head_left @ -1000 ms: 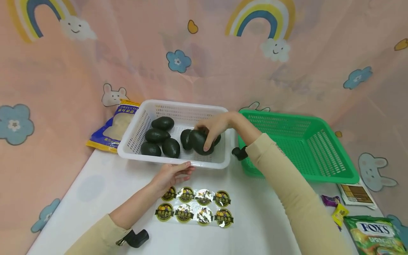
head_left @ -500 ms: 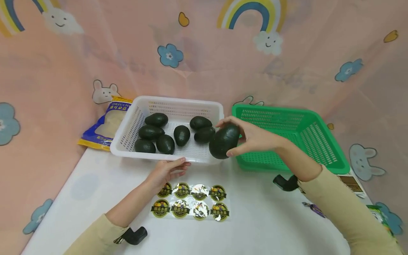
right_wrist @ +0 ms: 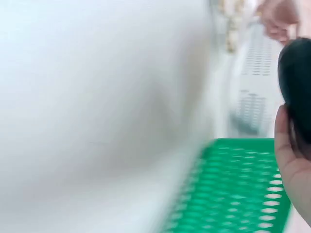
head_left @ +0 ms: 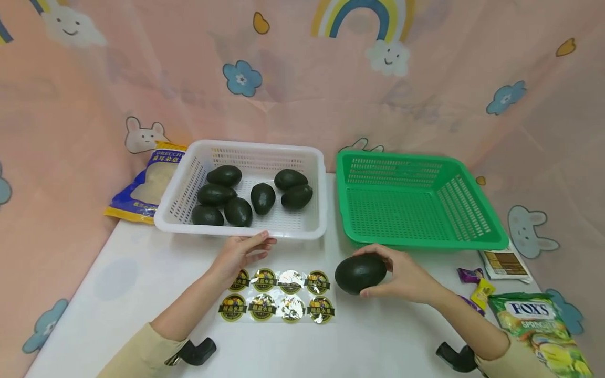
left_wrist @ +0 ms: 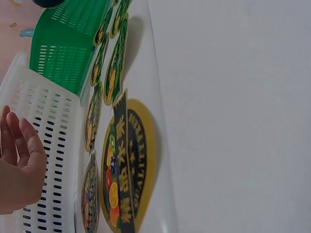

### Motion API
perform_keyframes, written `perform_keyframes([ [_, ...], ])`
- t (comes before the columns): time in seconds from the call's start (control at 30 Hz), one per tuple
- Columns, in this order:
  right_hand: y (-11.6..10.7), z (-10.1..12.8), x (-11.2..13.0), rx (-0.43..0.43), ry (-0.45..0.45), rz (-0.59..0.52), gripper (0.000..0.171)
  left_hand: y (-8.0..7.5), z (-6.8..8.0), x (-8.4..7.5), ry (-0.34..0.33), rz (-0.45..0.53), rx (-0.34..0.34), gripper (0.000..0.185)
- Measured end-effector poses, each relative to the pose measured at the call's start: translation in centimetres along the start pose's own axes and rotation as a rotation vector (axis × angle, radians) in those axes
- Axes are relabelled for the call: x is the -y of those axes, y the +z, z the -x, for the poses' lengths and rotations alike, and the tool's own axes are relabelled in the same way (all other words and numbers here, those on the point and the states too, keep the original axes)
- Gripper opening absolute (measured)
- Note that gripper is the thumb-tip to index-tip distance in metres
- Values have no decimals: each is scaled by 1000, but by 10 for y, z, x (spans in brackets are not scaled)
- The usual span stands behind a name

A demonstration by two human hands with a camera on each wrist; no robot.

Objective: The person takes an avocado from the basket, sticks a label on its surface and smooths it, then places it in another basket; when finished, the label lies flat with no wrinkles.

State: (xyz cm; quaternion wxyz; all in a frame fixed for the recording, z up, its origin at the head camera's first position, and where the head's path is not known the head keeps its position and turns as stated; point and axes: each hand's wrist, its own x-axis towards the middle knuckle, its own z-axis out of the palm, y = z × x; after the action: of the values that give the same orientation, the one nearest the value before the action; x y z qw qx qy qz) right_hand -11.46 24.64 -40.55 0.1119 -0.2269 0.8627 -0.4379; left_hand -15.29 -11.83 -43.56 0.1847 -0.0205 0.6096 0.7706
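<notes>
My right hand (head_left: 402, 275) grips a dark green avocado (head_left: 360, 273) just above the white table, in front of the empty green basket (head_left: 477, 239); in the blurred right wrist view the avocado (right_wrist: 296, 87) shows dark at the right edge beside my palm. My left hand (head_left: 243, 252) rests with relaxed fingers against the front wall of the white basket (head_left: 172, 207), which holds several avocados (head_left: 262, 197). A clear sheet of round fruit stickers (head_left: 276, 295) lies between my hands. The left wrist view shows the stickers (left_wrist: 121, 160) close up and my left hand (left_wrist: 19, 160) by the white basket (left_wrist: 53, 141).
A blue and yellow food bag (head_left: 142, 184) lies left of the white basket. At the right sit a green candy bag (head_left: 543, 331), loose wrapped candies (head_left: 479, 289) and a small card (head_left: 503, 262). A patterned pink curtain hangs behind the table.
My right hand lifted one avocado out of the white basket and carried it right and down to the table in front of the green basket. My left hand stayed at the white basket.
</notes>
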Motion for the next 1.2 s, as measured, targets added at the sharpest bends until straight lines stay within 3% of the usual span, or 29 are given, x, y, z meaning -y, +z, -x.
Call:
perform_keyframes([
  [0.13, 12, 6, -22, -67, 59, 34, 69, 0, 0, 0, 7, 4, -7, 15],
  [0.43, 22, 8, -45, -123, 74, 58, 73, -1, 0, 0, 6, -14, -5, 19],
  [0.77, 24, 10, -51, -55, 67, 37, 73, -1, 1, 0, 0, -17, -11, 20],
  [1.0, 22, 7, -51, -6, 31, 103, 78, -2, 0, -1, 1, -17, -24, 18],
  [1.2, 21, 7, -49, 15, -6, 162, 80, 0, 1, -1, 0, -30, -28, 27],
])
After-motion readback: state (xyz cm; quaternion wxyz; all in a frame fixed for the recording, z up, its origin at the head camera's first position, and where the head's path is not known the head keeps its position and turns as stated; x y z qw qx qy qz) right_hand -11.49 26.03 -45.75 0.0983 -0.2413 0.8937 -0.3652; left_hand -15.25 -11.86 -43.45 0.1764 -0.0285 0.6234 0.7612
